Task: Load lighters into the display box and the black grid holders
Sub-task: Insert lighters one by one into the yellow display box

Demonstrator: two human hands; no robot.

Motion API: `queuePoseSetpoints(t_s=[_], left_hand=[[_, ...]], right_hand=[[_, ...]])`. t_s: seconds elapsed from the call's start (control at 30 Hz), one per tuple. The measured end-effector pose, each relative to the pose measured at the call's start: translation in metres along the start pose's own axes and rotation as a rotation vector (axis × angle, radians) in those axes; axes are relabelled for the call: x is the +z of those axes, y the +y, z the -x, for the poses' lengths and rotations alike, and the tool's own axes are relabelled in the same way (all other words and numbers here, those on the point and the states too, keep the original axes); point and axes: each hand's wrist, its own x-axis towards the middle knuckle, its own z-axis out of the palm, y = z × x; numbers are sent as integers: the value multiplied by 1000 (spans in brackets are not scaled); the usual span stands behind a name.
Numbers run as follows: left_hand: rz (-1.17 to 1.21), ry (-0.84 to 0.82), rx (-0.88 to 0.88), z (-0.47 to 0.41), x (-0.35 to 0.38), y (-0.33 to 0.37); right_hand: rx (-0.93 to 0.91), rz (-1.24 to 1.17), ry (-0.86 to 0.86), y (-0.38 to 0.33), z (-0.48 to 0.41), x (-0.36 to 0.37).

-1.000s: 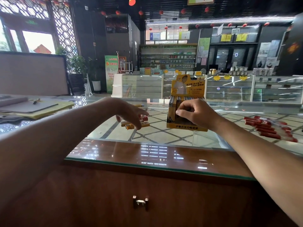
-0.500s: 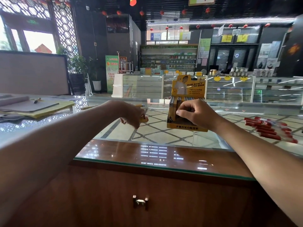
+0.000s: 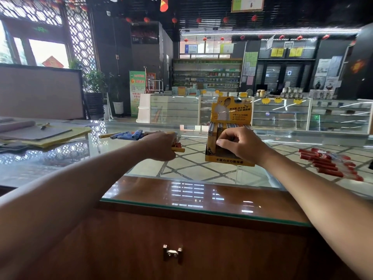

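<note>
Lighters [image 3: 178, 148], yellow and red, poke out of the left grip [image 3: 161, 146], whose fingers are curled tight round the small bunch, knuckles up and the back of the hand toward the camera. That forearm reaches out from the lower left, low over the glass bench [image 3: 191, 170], with the wrist bent slightly inward.

To its right the yellow display box [image 3: 231, 114] stands upright on the bench, header card raised, with rows of boxed lighters [image 3: 230, 125] showing their metal tops. The right grip [image 3: 242, 146] is closed on the box's front, fingers hooked over the front row and thumb pressed against the face; whether it also pinches a single lighter there I cannot tell. The right forearm comes in from the lower right.

Blue lighters [image 3: 127, 136] lie on the bench beyond the left grip, and red lighters [image 3: 327, 164] lie in a heap far right.
</note>
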Motion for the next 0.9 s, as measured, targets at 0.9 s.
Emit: queuePoseSetpoints(t_s=[0.9], left_hand=[[352, 509, 362, -23, -1, 62]], right_hand=[[-295, -12, 217, -13, -7, 7]])
